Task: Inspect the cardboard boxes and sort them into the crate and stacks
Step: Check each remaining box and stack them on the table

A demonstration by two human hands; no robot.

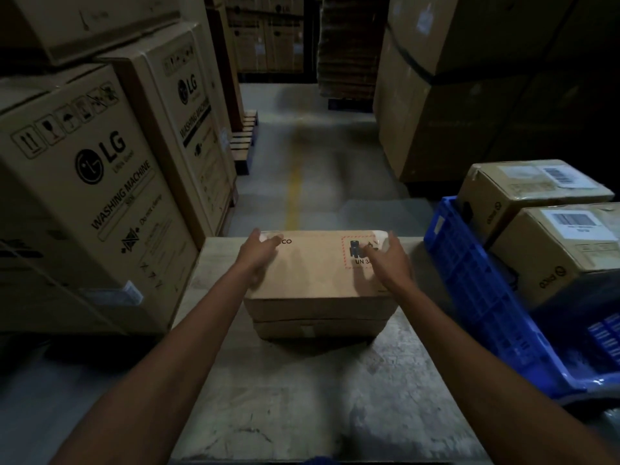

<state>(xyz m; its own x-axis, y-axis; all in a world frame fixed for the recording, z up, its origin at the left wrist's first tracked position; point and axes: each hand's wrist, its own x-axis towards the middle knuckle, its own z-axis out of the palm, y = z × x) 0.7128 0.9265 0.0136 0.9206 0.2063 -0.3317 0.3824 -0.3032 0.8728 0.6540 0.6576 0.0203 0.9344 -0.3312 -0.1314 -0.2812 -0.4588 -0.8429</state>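
View from my head camera. Top box point(318, 273): plain brown cardboard, dead centre at 12 o'clock on the tabletop point(302, 404), lying squarely on a lower box point(315, 330) of the same footprint. Its upper face carries a red dashed square with a black pictogram and "UN 34", partly hidden, and the letters "CO"; pale tape wraps the two far corners.

My left hand point(260, 255) lies released on the far 11 o'clock corner, fingers stretched flat. My right hand point(389, 261) lies likewise on the far 1 o'clock corner, thumb spread across the red mark, grasping nothing.

Count: four small boxes, one crate. Two boxes form the stack on the tabletop; the far crate box point(533, 191) and the near crate box point(567, 255), each with a white barcode label, sit in the blue crate point(469, 283) at 3 o'clock, whose wall hides their bases.

Surroundings: two LG washing-machine cartons point(84, 196) close at 9 o'clock; tall dark cartons point(453, 95) at 1 o'clock; a yellow floor line point(293, 196) down the aisle beyond
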